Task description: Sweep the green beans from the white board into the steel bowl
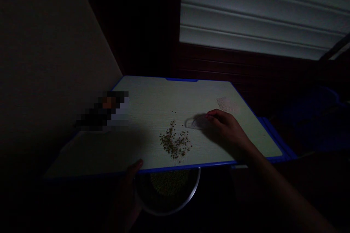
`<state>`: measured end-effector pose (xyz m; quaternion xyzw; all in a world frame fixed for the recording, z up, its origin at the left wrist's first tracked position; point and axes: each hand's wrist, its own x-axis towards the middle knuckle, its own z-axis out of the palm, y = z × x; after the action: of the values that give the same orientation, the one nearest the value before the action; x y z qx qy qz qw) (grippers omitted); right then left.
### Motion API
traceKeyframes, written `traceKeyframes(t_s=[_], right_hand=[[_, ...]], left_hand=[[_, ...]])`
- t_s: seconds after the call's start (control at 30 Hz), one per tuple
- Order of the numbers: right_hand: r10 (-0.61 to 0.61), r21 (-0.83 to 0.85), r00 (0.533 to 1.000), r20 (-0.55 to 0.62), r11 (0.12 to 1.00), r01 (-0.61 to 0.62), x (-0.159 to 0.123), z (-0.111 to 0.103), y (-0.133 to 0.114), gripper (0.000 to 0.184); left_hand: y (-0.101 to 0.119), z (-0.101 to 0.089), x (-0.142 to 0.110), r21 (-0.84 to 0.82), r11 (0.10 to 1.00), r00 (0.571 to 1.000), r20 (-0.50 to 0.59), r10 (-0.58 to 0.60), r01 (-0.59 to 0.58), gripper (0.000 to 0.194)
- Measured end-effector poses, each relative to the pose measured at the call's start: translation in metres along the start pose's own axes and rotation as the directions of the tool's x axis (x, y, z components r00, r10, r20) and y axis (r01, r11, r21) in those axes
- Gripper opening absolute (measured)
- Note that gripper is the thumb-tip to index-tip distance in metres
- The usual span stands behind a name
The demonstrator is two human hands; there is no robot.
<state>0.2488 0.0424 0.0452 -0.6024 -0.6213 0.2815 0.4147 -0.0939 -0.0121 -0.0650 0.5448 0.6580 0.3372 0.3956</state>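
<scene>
The left hand (128, 193) holds the bowl (168, 189) under the worktop (142, 102) edge, while the right hand (228, 129) fingers rest loosely bent beside the little beans (175, 142).

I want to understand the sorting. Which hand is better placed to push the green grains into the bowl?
Probably the right hand: it rests on the table beside the green grains. The left hand holds the bowl below the edge.
</scene>
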Motion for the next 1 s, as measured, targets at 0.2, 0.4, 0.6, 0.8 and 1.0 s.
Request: traceKeyframes(t_s=[0.2,0.4,0.6,0.8,1.0], right_hand=[[-0.024,0.028,0.997,0.077,0.999,0.022,-0.021,0.011,-0.021,0.013],[-0.086,0.045,0.954,0.288,0.996,0.076,-0.035,0.024,-0.033,0.017],[-0.061,0.100,0.940,0.335,0.995,0.028,-0.034,0.036,-0.026,0.018],[-0.045,0.148,0.936,0.351,0.989,-0.008,-0.035,0.039,-0.017,0.019],[-0.079,0.185,0.923,0.376,0.983,0.009,-0.036,0.041,-0.020,0.015]], left_hand=[[0.001,0.001,-0.002,-0.058,0.998,0.999,-0.018,-0.037,0.036,0.060],[0.005,0.004,-0.002,-0.161,0.976,0.989,0.037,-0.145,0.149,0.059],[0.000,0.006,-0.003,-0.165,0.983,0.988,-0.113,-0.100,0.081,0.052],[0.008,-0.001,-0.004,-0.068,0.992,0.994,0.035,-0.102,0.104,0.059],[0.007,0.001,-0.003,-0.048,0.998,0.999,-0.026,-0.040,0.039,0.059]])
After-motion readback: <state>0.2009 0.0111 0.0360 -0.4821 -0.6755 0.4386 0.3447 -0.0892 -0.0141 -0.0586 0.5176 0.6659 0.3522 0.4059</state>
